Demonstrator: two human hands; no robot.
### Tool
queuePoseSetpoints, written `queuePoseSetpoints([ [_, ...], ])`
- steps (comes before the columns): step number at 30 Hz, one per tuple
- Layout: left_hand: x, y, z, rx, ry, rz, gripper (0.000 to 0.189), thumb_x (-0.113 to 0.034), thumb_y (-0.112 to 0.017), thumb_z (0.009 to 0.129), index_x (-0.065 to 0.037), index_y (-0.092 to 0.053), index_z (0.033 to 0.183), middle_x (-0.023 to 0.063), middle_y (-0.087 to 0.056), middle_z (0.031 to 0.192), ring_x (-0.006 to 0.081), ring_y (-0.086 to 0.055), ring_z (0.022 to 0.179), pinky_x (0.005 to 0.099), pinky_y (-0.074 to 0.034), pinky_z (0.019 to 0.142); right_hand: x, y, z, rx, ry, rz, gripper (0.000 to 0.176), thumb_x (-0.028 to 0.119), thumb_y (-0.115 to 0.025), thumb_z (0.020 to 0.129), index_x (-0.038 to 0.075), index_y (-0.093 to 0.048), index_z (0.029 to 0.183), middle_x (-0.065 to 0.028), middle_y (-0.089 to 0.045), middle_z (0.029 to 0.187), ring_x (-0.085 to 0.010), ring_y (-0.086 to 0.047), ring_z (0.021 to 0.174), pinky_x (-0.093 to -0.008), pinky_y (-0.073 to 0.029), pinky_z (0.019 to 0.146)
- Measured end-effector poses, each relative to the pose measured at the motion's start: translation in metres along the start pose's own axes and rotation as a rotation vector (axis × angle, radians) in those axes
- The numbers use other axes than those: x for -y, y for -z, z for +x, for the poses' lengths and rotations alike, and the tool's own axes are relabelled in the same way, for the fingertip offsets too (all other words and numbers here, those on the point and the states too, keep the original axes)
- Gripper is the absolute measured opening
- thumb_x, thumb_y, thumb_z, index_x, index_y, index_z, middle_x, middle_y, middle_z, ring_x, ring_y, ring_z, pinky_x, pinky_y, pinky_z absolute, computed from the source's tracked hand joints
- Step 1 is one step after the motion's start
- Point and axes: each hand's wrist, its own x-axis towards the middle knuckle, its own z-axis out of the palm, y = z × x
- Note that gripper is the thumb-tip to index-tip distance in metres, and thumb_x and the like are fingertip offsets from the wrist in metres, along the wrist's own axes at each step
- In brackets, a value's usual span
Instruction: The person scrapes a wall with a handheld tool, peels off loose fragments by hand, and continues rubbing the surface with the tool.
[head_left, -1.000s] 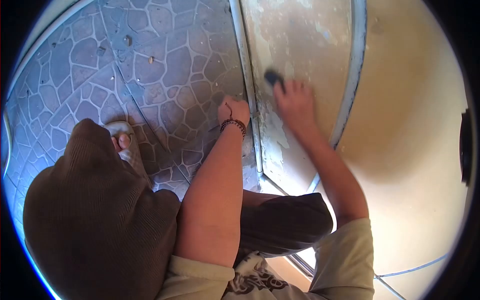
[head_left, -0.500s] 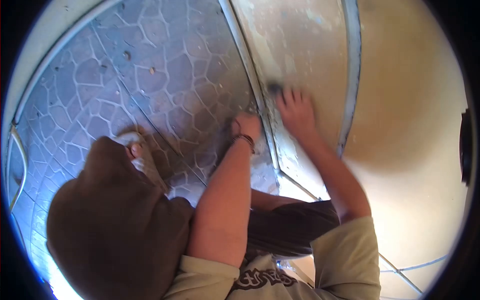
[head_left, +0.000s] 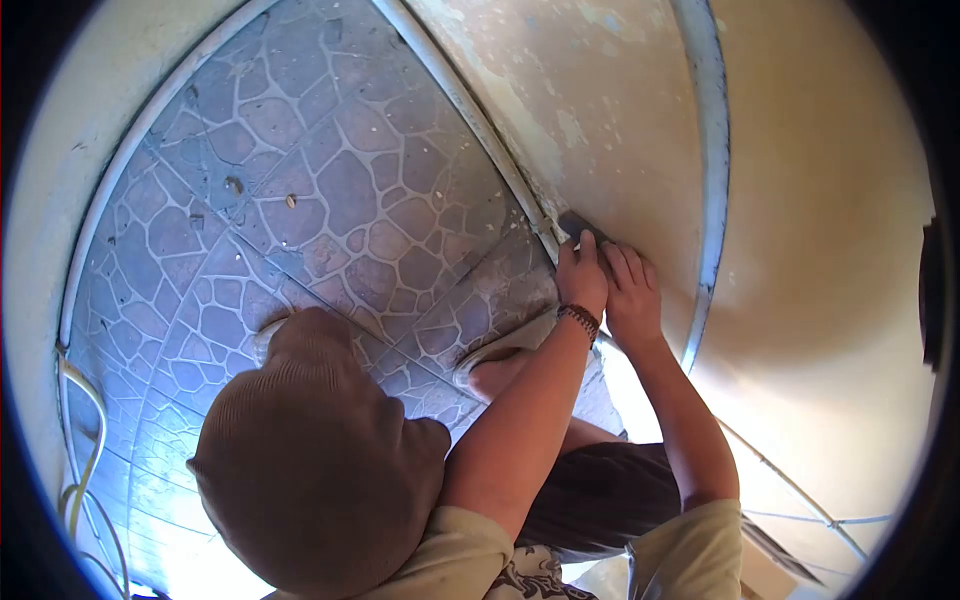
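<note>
My left hand [head_left: 582, 278], with a dark beaded bracelet at the wrist, is closed at the foot of the wall, fingers on a dark flat tool [head_left: 580, 226]. Against it, my right hand [head_left: 632, 300] is closed around the same tool's lower end. The tool's front edge lies at the base of the beige wall [head_left: 570, 120], beside the pale pipe [head_left: 470, 115] that runs along the floor edge. Patches of peeling paint show on the wall. My fingers hide the rest of the tool.
Grey stone-patterned floor [head_left: 350, 190] with small debris lies to the left. A brown fabric-covered shape [head_left: 310, 470] fills the lower left. A sandalled foot [head_left: 490, 372] stands below my hands. A blue-grey strip [head_left: 712, 150] runs up the wall; a loose cable [head_left: 95, 420] hangs at far left.
My right hand has come down the wall with the dark tool, and my left hand has moved right from the floor edge to join it. The view has shifted.
</note>
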Motion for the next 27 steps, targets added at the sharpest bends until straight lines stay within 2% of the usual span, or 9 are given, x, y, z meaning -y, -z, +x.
queuePoseSetpoints([
  [2,-0.024,-0.004,-0.019,-0.036,-0.039,0.055,0.049,-0.032,-0.045,0.099,0.014,-0.052,0.116,0.0264,-0.060,0.112,0.0326,-0.057,0.102,0.0373,-0.043,0.090,-0.001,0.028,-0.009,0.020,-0.041,0.096,0.032,0.007,-0.059,0.073,0.002,-0.066,0.104,-0.0123,-0.060,0.115,-0.0287,-0.055,0.110,-0.0405,-0.044,0.087],
  [4,-0.012,-0.011,-0.011,-0.097,-0.145,0.184,0.049,-0.029,-0.042,0.099,0.015,-0.049,0.119,0.0302,-0.057,0.116,0.0375,-0.055,0.106,0.0387,-0.041,0.093,-0.002,0.073,-0.014,0.041,-0.085,0.176,0.032,0.003,-0.062,0.072,0.003,-0.067,0.104,-0.0133,-0.062,0.111,-0.0292,-0.057,0.108,-0.0410,-0.046,0.085],
  [6,0.000,-0.014,-0.001,-0.129,-0.304,0.292,0.052,-0.027,-0.038,0.100,0.018,-0.044,0.125,0.0355,-0.053,0.120,0.0449,-0.051,0.113,0.0415,-0.038,0.099,-0.005,0.121,-0.009,-0.101,-0.164,0.278,0.035,-0.003,-0.071,0.071,0.006,-0.068,0.104,-0.0133,-0.064,0.105,-0.0285,-0.061,0.098,-0.0384,-0.047,0.082],
  [10,0.015,-0.027,0.002,-0.277,-0.407,0.361,0.058,-0.034,-0.037,0.101,0.012,-0.034,0.136,0.0322,-0.051,0.116,0.0453,-0.051,0.109,0.0439,-0.041,0.094,-0.012,0.179,-0.006,-0.474,-0.226,0.246,0.027,-0.006,-0.068,0.078,-0.001,-0.068,0.104,-0.0150,-0.064,0.101,-0.0300,-0.062,0.093,-0.0363,-0.050,0.081],
  [14,0.029,-0.040,-0.002,-0.392,-0.487,0.353,0.063,-0.039,-0.034,0.102,0.009,-0.025,0.142,0.0320,-0.048,0.119,0.0457,-0.050,0.109,0.0443,-0.041,0.094,-0.049,0.164,-0.023,-0.673,-0.167,0.092,0.025,-0.008,-0.067,0.075,0.000,-0.070,0.098,-0.0153,-0.063,0.100,-0.0316,-0.062,0.092,-0.0377,-0.051,0.080],
  [17,0.031,-0.045,-0.005,-0.423,-0.548,0.402,0.064,-0.038,-0.036,0.101,0.012,-0.029,0.140,0.0340,-0.047,0.126,0.0461,-0.046,0.117,0.0441,-0.037,0.099,-0.067,0.153,-0.033,-0.705,0.076,-0.049,0.025,-0.007,-0.067,0.071,0.001,-0.071,0.094,-0.0145,-0.063,0.098,-0.0317,-0.062,0.090,-0.0384,-0.052,0.077],
  [20,0.041,-0.044,0.006,-0.480,-0.605,0.429,0.064,-0.039,-0.038,0.100,0.010,-0.032,0.140,0.0330,-0.049,0.124,0.0459,-0.047,0.115,0.0433,-0.037,0.099,-0.074,0.147,-0.042,-0.777,0.132,0.080,0.026,-0.004,-0.067,0.067,0.002,-0.071,0.092,-0.0134,-0.064,0.096,-0.0326,-0.063,0.086,-0.0396,-0.053,0.074],
  [23,0.045,-0.041,0.025,-0.556,-0.710,0.468,0.062,-0.039,-0.038,0.100,0.010,-0.033,0.138,0.0335,-0.054,0.113,0.0466,-0.052,0.104,0.0453,-0.042,0.089,-0.077,0.142,-0.053,-0.817,0.184,0.258,0.025,-0.003,-0.067,0.067,0.002,-0.071,0.091,-0.0136,-0.064,0.094,-0.0325,-0.063,0.083,-0.0406,-0.053,0.071],
  [27,-0.001,-0.022,0.048,-0.435,-0.791,0.456,0.058,-0.036,-0.038,0.100,0.010,-0.037,0.136,0.0326,-0.056,0.108,0.0462,-0.054,0.101,0.0464,-0.042,0.086,-0.080,0.136,-0.062,-0.852,0.238,0.413,0.025,-0.004,-0.067,0.064,0.003,-0.071,0.088,-0.0138,-0.064,0.092,-0.0313,-0.063,0.080,-0.0392,-0.055,0.067],
])
